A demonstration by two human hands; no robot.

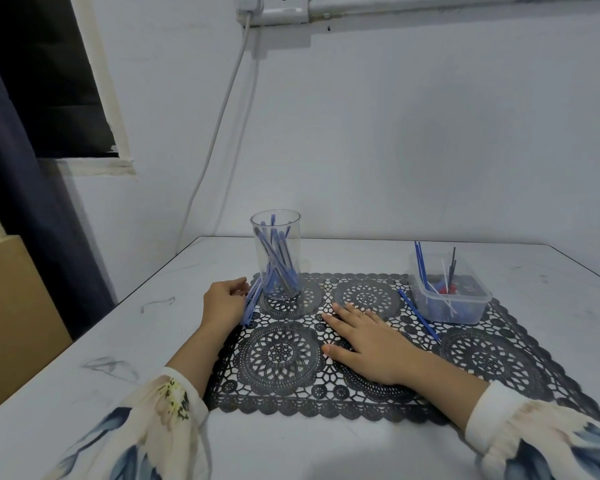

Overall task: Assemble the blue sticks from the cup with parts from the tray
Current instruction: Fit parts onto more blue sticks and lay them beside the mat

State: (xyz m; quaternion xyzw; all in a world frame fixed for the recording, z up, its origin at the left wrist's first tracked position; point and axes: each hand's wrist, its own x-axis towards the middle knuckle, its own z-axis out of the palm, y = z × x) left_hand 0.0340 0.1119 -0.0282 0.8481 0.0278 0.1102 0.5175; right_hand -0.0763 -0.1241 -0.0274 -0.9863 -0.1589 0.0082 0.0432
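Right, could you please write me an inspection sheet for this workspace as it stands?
Surface: white table with grey scuffs on its left part; a black lace mat lies on it.
Job's things: clear cup upright on the mat, holding blue sticks; clear tray at the mat's far right corner, with sticks and small red and blue parts inside.
Clutter: one loose stick lies on the mat left of the tray.
Hands: left hand holds a bundle of blue sticks beside the cup; right hand rests flat on the mat, fingers straight.
Cables: white cables hang from a wall socket down behind the table.
Surroundings: dark curtain and brown box at left.
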